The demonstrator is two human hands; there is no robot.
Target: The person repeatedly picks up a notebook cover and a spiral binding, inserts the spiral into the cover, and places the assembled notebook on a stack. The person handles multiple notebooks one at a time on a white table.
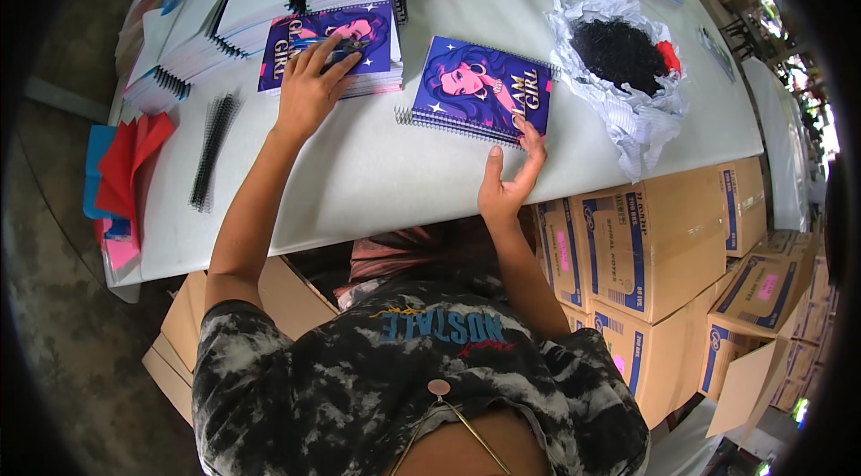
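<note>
My left hand (311,86) reaches over a stack of purple spiral notebooks (276,70) with a cartoon face on the cover. Under its fingers is a small shiny tool with blue parts (334,52); its exact kind is hard to make out. To the right lies another pile of the same notebooks (468,86), with wire coils showing along the top and lower edges. At that pile's lower right corner is my right hand (513,178), open, its thumb apart and its fingertips touching or just beside the cover.
Black plastic coils (212,151) lie left on the white table (359,171). Crumpled pale wrapping (628,131) holds tangled black scraps (619,54) at right. Notebook stacks (260,0) line the far left. Red sheets (130,166) hang at the left edge; cardboard boxes (659,247) stand below right.
</note>
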